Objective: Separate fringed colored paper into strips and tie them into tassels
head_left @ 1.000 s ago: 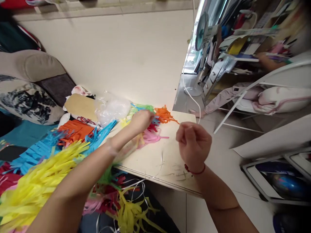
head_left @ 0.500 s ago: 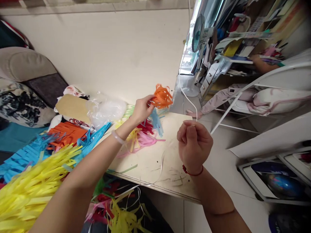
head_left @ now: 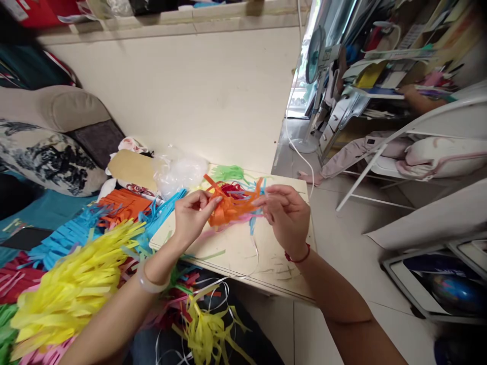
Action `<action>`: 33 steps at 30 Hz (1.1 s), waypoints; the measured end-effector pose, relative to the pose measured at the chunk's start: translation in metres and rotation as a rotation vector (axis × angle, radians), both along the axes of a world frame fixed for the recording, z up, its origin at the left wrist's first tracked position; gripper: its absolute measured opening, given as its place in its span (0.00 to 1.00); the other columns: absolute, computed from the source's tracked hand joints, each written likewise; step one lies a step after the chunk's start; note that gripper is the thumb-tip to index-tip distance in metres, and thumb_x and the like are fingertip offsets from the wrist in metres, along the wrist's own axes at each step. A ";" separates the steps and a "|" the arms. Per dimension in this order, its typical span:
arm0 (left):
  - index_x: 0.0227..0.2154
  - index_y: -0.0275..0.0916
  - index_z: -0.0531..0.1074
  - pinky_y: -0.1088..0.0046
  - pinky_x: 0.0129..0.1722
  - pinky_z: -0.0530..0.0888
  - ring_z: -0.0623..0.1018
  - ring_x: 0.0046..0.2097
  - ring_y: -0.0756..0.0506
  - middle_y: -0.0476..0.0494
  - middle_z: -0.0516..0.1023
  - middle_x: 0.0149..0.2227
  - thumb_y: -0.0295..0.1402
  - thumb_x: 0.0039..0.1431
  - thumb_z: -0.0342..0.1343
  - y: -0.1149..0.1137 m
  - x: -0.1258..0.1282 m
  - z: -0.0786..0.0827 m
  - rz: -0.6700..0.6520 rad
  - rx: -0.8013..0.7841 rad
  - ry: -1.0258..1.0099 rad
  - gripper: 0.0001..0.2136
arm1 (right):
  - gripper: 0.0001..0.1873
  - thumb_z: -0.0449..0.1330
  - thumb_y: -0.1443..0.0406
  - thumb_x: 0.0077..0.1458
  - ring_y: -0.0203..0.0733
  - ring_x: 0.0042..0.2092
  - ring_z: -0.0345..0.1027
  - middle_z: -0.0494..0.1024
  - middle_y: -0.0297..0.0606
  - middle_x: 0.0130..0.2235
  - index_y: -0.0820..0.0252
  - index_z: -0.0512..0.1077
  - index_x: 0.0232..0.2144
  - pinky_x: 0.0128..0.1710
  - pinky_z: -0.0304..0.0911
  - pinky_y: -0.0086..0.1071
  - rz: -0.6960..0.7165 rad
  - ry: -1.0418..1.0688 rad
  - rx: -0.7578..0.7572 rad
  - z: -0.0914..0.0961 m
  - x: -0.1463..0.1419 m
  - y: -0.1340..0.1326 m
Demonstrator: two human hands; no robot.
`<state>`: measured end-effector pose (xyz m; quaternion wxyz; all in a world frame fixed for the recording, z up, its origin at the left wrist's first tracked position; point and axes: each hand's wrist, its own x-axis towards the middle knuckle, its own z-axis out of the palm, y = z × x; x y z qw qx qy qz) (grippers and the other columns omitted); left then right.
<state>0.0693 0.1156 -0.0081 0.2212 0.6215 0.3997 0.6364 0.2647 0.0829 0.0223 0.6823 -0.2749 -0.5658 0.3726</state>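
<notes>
An orange paper tassel (head_left: 232, 205) with loose thin strips is held above the light wooden tabletop (head_left: 266, 258). My left hand (head_left: 196, 213) pinches its gathered end between thumb and fingers. At the other side my right hand (head_left: 287, 215) is closed on the ends of the orange strips, its fingertips partly hidden by them. Behind and below the orange tassel lie a green tassel (head_left: 230, 173) and red, pink and light blue strips, partly covered. A thin white ribbon (head_left: 257, 251) runs across the tabletop and over its front edge.
Fringed paper in yellow (head_left: 78, 284), blue (head_left: 68, 238) and orange (head_left: 125, 205) is heaped at left. A yellow tassel (head_left: 207, 329) hangs over my lap. A clear plastic bag (head_left: 180, 170) sits by the wall. At right are a white chair (head_left: 384, 147), a fan (head_left: 315, 56) and another person's leg.
My left hand has brought the orange tassel down and nearer. My right hand has moved slightly left and up to meet its strips. The view has shifted a little.
</notes>
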 end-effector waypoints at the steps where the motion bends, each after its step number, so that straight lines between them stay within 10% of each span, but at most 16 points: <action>1: 0.17 0.37 0.61 0.80 0.28 0.67 0.70 0.26 0.54 0.52 0.70 0.22 0.33 0.48 0.64 -0.007 -0.002 -0.002 -0.022 -0.025 -0.001 0.16 | 0.07 0.61 0.60 0.56 0.26 0.17 0.56 0.80 0.35 0.26 0.59 0.72 0.32 0.17 0.57 0.25 -0.012 0.015 0.006 0.002 0.001 0.000; 6: 0.37 0.36 0.73 0.77 0.30 0.72 0.75 0.29 0.51 0.46 0.77 0.30 0.35 0.51 0.63 -0.041 -0.003 -0.007 -0.201 -0.224 0.018 0.12 | 0.05 0.63 0.64 0.52 0.31 0.24 0.69 0.79 0.34 0.26 0.60 0.74 0.27 0.24 0.67 0.26 0.010 -0.220 -0.025 0.005 -0.003 0.000; 14: 0.37 0.40 0.76 0.77 0.43 0.72 0.77 0.41 0.49 0.45 0.79 0.38 0.30 0.55 0.60 -0.064 0.002 -0.004 -0.336 -0.283 0.021 0.07 | 0.05 0.57 0.68 0.57 0.33 0.31 0.73 0.80 0.36 0.31 0.62 0.74 0.32 0.32 0.68 0.25 0.082 -0.555 0.075 -0.009 -0.014 -0.001; 33: 0.35 0.36 0.78 0.75 0.36 0.74 0.78 0.34 0.47 0.41 0.80 0.33 0.37 0.58 0.57 -0.068 -0.009 0.000 -0.381 -0.331 0.177 0.10 | 0.04 0.58 0.70 0.55 0.25 0.22 0.58 0.74 0.30 0.25 0.62 0.70 0.28 0.23 0.57 0.20 -0.017 -0.651 0.214 0.005 -0.010 -0.022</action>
